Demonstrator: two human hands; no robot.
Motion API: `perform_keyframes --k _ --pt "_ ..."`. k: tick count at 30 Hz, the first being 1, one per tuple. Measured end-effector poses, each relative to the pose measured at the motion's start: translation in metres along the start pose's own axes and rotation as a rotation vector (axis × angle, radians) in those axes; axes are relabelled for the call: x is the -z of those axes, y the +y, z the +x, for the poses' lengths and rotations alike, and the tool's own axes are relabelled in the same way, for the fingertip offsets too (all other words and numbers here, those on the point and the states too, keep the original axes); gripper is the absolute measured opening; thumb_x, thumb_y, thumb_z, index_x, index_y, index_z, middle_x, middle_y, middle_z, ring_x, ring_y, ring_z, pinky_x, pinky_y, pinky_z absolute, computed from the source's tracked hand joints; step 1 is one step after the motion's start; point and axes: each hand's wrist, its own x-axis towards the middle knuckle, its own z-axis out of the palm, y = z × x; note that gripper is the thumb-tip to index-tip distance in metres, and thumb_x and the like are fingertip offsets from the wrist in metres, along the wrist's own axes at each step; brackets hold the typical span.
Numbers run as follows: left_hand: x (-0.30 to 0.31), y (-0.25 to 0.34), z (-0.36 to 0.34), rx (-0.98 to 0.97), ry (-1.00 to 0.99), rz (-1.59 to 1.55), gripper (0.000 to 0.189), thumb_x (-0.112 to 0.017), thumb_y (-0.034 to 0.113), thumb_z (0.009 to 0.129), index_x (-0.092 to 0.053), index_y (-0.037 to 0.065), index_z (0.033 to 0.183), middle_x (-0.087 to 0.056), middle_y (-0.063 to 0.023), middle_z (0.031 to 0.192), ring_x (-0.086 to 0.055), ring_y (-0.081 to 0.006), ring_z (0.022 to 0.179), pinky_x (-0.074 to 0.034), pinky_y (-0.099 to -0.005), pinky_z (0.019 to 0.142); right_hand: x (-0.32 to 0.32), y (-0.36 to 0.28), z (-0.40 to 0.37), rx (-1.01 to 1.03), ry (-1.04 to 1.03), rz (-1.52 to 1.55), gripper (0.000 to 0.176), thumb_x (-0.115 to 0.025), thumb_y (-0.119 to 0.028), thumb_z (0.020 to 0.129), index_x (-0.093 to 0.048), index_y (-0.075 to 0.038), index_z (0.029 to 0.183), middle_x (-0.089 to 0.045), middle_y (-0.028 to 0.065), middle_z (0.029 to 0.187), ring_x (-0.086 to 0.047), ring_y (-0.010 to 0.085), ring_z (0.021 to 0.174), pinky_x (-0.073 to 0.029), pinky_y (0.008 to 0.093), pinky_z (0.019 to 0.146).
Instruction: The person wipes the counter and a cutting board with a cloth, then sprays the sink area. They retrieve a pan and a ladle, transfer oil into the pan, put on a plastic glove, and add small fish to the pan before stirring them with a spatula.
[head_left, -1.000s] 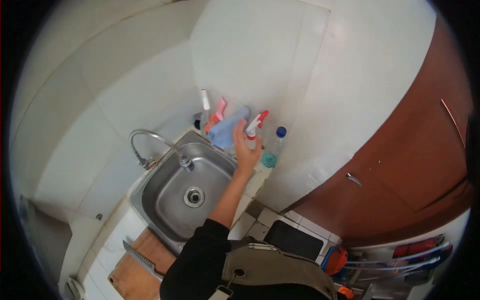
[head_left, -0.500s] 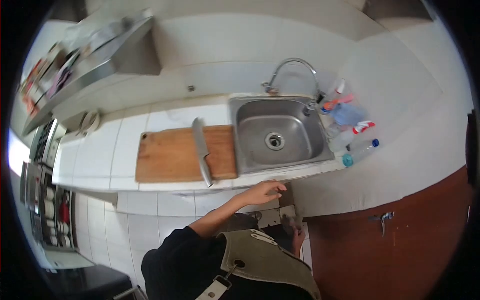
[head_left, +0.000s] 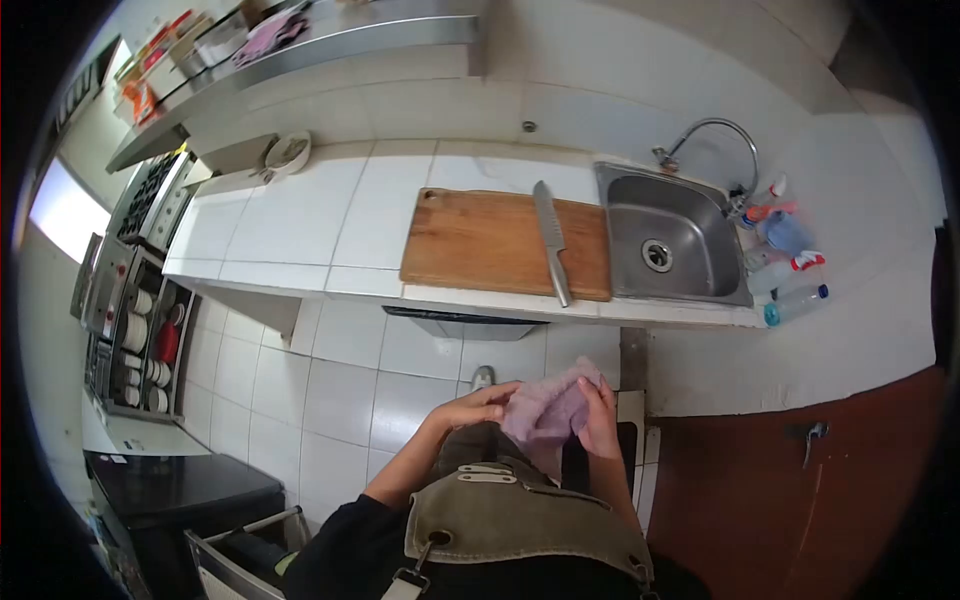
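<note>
Left grip (head_left: 478, 407), forearm angled in from the left and fingers pointing right, clasps the cloth (head_left: 545, 410). It sits bunched before my apron (head_left: 510, 520), below the worktop (head_left: 300, 230), long axis running left to right. Right grip (head_left: 602, 420), fingers upward, pinches its right edge.

Black sleeves (head_left: 352, 528), olive strapped apron (head_left: 520, 522)

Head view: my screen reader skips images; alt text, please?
The left hand and right hand hold a pink cloth above the person's apron. Beyond, a white tiled counter carries a wooden cutting board with a knife, beside a steel sink.
</note>
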Motion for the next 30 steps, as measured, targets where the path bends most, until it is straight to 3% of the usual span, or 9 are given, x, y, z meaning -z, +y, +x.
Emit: perform_keyframes --k 2,5,11,13,17,18,23,26,30 --pt "0.003 -0.001 -0.021 0.002 0.025 -0.112 0.078 -0.072 0.016 0.076 -0.026 0.005 0.139 -0.039 -0.0114 0.133 -0.044 -0.0217 0.116 -0.042 -0.0309 0.092 -0.019 0.003 0.006 -0.071 -0.034 0.048 0.026 -0.050 -0.009 0.091 -0.050 0.000 0.115 -0.058 0.0093 0.108 -0.057 0.0200 0.099 -0.047 0.0334 0.086" --pt "0.013 0.011 -0.039 -0.095 0.055 0.004 0.073 -0.070 0.006 0.075 -0.030 0.006 0.137 -0.045 -0.0095 0.125 -0.047 -0.0182 0.112 -0.043 -0.0288 0.089 -0.053 0.014 0.024 -0.140 -0.037 0.058 0.024 -0.049 -0.011 0.092 -0.050 -0.001 0.114 -0.058 0.0101 0.107 -0.058 0.0214 0.098 -0.048 0.0347 0.086" --pt "0.091 0.033 -0.052 -0.150 0.541 0.088 0.027 -0.057 0.019 0.087 -0.049 0.006 0.109 -0.058 -0.0032 0.106 -0.058 -0.0130 0.090 -0.044 -0.0260 0.081 -0.116 0.030 0.089 -0.290 -0.100 0.108 0.030 -0.046 -0.015 0.094 -0.047 -0.002 0.120 -0.056 0.0103 0.114 -0.056 0.0235 0.104 -0.046 0.0381 0.090" --pt "0.093 0.091 -0.045 -0.353 0.622 -0.580 0.031 -0.048 0.030 0.092 -0.048 0.007 0.112 -0.060 -0.0057 0.105 -0.061 -0.0159 0.089 -0.047 -0.0273 0.081 -0.140 0.022 0.112 -0.322 -0.176 0.097 0.036 -0.045 -0.015 0.094 -0.042 -0.002 0.127 -0.051 0.0106 0.122 -0.052 0.0234 0.111 -0.044 0.0379 0.093" --pt "0.150 0.119 -0.037 -0.263 0.292 -0.522 0.041 -0.041 0.032 0.095 -0.034 0.009 0.127 -0.047 -0.0144 0.126 -0.056 -0.0263 0.106 -0.049 -0.0385 0.087 -0.166 0.016 0.152 -0.329 -0.222 0.047 0.041 -0.044 -0.016 0.094 -0.037 -0.003 0.132 -0.049 0.0107 0.127 -0.049 0.0229 0.115 -0.041 0.0371 0.098" --pt "0.152 0.126 -0.034 -0.217 0.464 -0.361 0.058 -0.050 0.020 0.092 -0.017 0.013 0.138 -0.040 -0.0183 0.131 -0.057 -0.0277 0.105 -0.048 -0.0380 0.086 -0.171 0.015 0.160 -0.313 -0.216 0.048 0.041 -0.044 -0.016 0.094 -0.037 -0.003 0.132 -0.049 0.0107 0.127 -0.049 0.0229 0.115 -0.041 0.0371 0.098" --pt "0.155 0.175 -0.025 -0.325 0.399 0.043 0.084 -0.060 -0.001 0.082 -0.004 0.017 0.143 -0.049 -0.0168 0.120 -0.058 -0.0183 0.095 -0.046 -0.0322 0.084 -0.184 0.009 0.182 -0.295 -0.218 0.196 0.048 -0.046 -0.009 0.092 -0.030 -0.003 0.136 -0.045 0.0129 0.129 -0.048 0.0237 0.117 -0.042 0.0380 0.096" --pt "0.174 0.196 -0.024 -0.338 0.574 0.159 0.069 -0.058 -0.004 0.082 -0.022 0.013 0.139 -0.059 -0.0050 0.091 -0.055 -0.0092 0.076 -0.045 -0.0226 0.068 -0.198 -0.009 0.166 -0.292 -0.181 -0.044 0.052 -0.051 -0.005 0.089 -0.030 -0.004 0.137 -0.048 0.0127 0.124 -0.051 0.0212 0.112 -0.044 0.0356 0.093" --pt "0.187 0.223 -0.014 -0.330 0.582 0.317 0.041 -0.061 0.003 0.082 -0.048 0.006 0.121 -0.058 -0.0004 0.090 -0.050 -0.0042 0.080 -0.041 -0.0203 0.067 -0.190 -0.021 0.186 -0.290 -0.278 -0.209 0.052 -0.055 -0.004 0.086 -0.035 -0.003 0.134 -0.053 0.0100 0.113 -0.052 0.0168 0.105 -0.045 0.0320 0.089"
